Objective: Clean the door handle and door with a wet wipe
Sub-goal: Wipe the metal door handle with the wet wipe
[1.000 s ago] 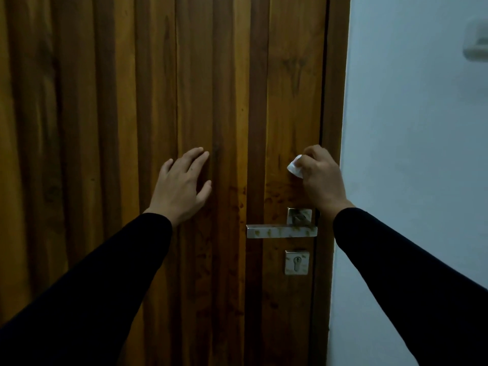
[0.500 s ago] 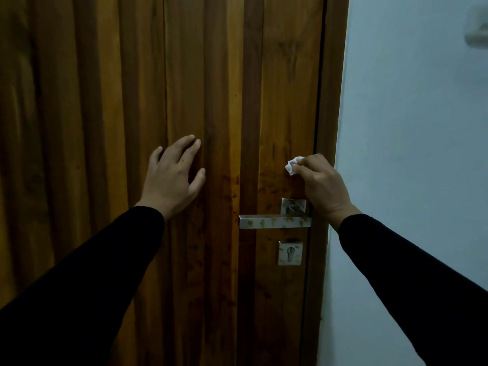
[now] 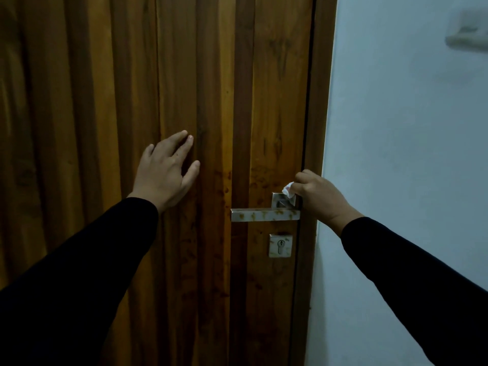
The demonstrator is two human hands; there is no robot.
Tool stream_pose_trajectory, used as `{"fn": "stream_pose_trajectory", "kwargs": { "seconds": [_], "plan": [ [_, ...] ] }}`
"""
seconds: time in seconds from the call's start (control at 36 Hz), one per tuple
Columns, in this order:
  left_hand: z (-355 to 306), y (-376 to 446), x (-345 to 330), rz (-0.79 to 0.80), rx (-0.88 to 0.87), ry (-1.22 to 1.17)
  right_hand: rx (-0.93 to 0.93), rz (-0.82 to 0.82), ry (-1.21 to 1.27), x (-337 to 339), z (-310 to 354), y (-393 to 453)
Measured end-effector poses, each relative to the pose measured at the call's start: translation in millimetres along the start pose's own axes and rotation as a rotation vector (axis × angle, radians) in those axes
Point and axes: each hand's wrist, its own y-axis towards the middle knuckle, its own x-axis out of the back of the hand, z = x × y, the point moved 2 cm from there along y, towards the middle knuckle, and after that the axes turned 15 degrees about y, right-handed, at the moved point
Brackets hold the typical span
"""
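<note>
A brown wooden door (image 3: 184,75) made of vertical planks fills the left and middle. Its metal lever handle (image 3: 261,215) carries brownish stains, and dark spots dot the wood around it. My right hand (image 3: 319,196) is closed on a small crumpled white wet wipe (image 3: 288,189), which touches the top right of the handle's square base plate. My left hand (image 3: 166,173) lies flat on the door left of the handle, fingers spread, holding nothing.
A square keyhole plate (image 3: 280,245) sits just below the handle. The door frame (image 3: 315,128) runs down the door's right edge, with a pale wall (image 3: 409,154) beyond it. A blurred white fixture (image 3: 467,35) hangs high on that wall.
My right hand has come down with the wipe from the wood above the handle onto the handle's base plate. My left hand stays flat on the door.
</note>
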Motion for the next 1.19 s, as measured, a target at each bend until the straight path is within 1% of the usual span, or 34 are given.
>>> {"fn": "stream_pose_trajectory", "kwargs": {
  "seconds": [0.06, 0.08, 0.17, 0.22, 0.33, 0.42, 0.47, 0.53, 0.58, 0.72, 0.86, 0.94, 1.0, 1.08, 1.19],
  "plan": [
    [-0.6, -0.2, 2.1, 0.009, 0.008, 0.006, -0.017, -0.029, 0.004, 7.3, 0.2, 4.3],
    [-0.9, -0.2, 3.0, 0.012, 0.012, 0.008, -0.043, -0.068, 0.005, 11.6, -1.2, 6.7],
    [-1.5, -0.8, 2.6, 0.024, 0.016, 0.018, -0.155, -0.202, 0.03, 23.4, -4.2, 14.4],
    [-2.2, -1.7, 2.8, 0.027, 0.02, 0.017, -0.235, -0.261, 0.075, 27.9, -3.9, 21.3],
    [-2.7, -2.1, 2.8, 0.032, 0.027, 0.023, -0.318, -0.346, 0.139, 31.3, -1.0, 32.8],
    [-2.8, -2.3, 2.5, 0.033, 0.026, 0.036, -0.374, -0.419, 0.242, 27.6, 0.2, 40.7],
    [-3.0, -2.8, 2.7, 0.03, 0.021, 0.035, -0.403, -0.44, 0.3, 22.0, 4.2, 45.8],
    [-3.3, -2.8, 2.0, 0.023, 0.017, 0.036, -0.387, -0.419, 0.311, 16.0, 10.5, 49.3],
    [-2.7, -2.5, 0.8, 0.024, 0.015, 0.041, -0.339, -0.364, 0.286, 10.9, 15.6, 50.3],
    [-1.1, -3.0, -1.0, 0.014, 0.013, 0.037, -0.096, -0.202, 0.185, 5.3, 20.3, 41.2],
    [-1.4, -2.8, -4.1, 0.002, 0.02, 0.018, 0.086, 0.025, 0.11, 4.7, 16.8, 31.9],
    [-1.3, -2.9, -3.7, 0.001, 0.022, 0.018, 0.178, 0.101, 0.056, 5.4, 11.5, 27.5],
    [-0.9, -2.9, -2.3, 0.003, 0.021, 0.016, 0.208, 0.128, 0.027, 6.6, 9.7, 24.9],
    [-0.3, -2.8, -0.7, 0.017, 0.015, 0.02, 0.206, 0.146, -0.01, 6.8, 8.1, 21.7],
    [-0.9, -2.7, -0.4, 0.04, 0.014, 0.034, 0.165, 0.154, -0.006, 7.4, 5.4, 14.9]
  ]
}}
